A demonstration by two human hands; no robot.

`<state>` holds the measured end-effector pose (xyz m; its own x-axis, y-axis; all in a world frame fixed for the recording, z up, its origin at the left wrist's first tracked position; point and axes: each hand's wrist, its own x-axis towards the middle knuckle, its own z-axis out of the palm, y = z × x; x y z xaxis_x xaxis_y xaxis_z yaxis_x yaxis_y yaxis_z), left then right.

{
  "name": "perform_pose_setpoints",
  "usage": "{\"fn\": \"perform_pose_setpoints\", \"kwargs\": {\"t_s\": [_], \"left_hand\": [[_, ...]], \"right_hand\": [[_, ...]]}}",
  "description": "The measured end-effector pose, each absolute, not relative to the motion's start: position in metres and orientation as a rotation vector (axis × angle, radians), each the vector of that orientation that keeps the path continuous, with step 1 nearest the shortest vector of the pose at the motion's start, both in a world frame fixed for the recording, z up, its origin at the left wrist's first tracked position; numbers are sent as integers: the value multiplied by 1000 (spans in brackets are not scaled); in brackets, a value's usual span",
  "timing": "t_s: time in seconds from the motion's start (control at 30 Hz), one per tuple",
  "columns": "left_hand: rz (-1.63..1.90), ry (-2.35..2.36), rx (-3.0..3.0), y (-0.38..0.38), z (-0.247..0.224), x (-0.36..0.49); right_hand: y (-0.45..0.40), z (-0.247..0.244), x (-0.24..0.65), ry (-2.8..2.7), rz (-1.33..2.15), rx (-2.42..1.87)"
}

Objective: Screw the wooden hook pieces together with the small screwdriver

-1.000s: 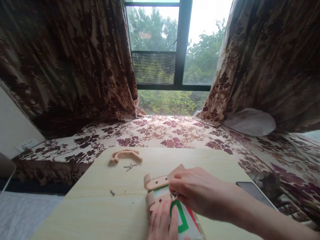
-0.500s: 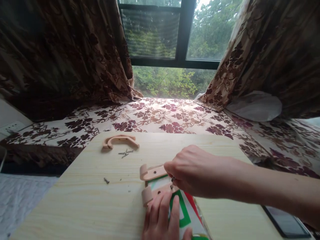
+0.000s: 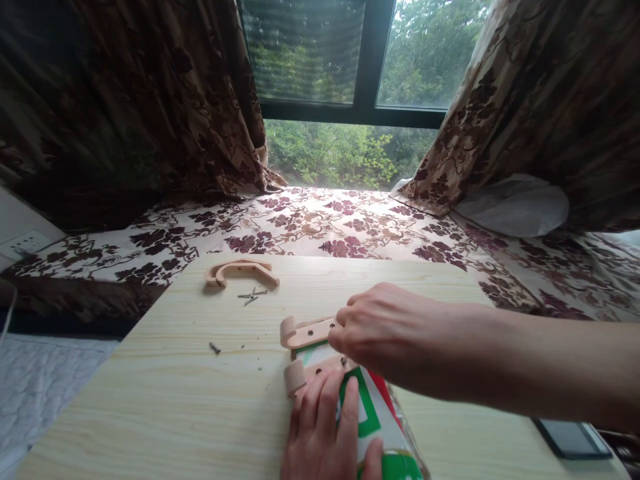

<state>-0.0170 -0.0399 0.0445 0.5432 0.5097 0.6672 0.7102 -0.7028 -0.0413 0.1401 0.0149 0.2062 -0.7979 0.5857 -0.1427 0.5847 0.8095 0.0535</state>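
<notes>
Two curved wooden hooks lie side by side on a green, white and red printed packet (image 3: 395, 427): the far hook (image 3: 300, 337) and the near hook (image 3: 295, 377). Dark screw holes show in both, and a screw head (image 3: 343, 362) sits in the near one. My left hand (image 3: 325, 427) rests over the near hook's edge and the packet, fingers stretched out, thumb apart. Above the hooks' right ends, my right hand (image 3: 367, 333) is closed with the fingertips pinched together; what they hold is hidden.
Two more wooden hooks (image 3: 240, 268) lie together at the table's (image 3: 165, 393) far left. Near them are several screws (image 3: 253, 295), and one screw (image 3: 215, 348) lies apart. A dark-edged tablet or phone (image 3: 573, 438) is at the right edge. Beyond is a floral-covered sill (image 3: 310, 223).
My right hand has lifted slightly off the near hook, uncovering its screw head and the far hook's second hole. My left hand stays in place. The view has tilted down a little.
</notes>
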Motion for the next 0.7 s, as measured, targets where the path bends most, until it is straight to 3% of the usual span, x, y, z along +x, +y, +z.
{"fn": "perform_pose_setpoints", "kwargs": {"t_s": [0.33, 0.7], "left_hand": [[-918, -1026, -2531, -43, 42, -19], [-981, -1026, -2427, -38, 42, -17]], "right_hand": [[20, 207, 136, 2617, -6, 1340], [15, 220, 133, 2720, -119, 949]]}}
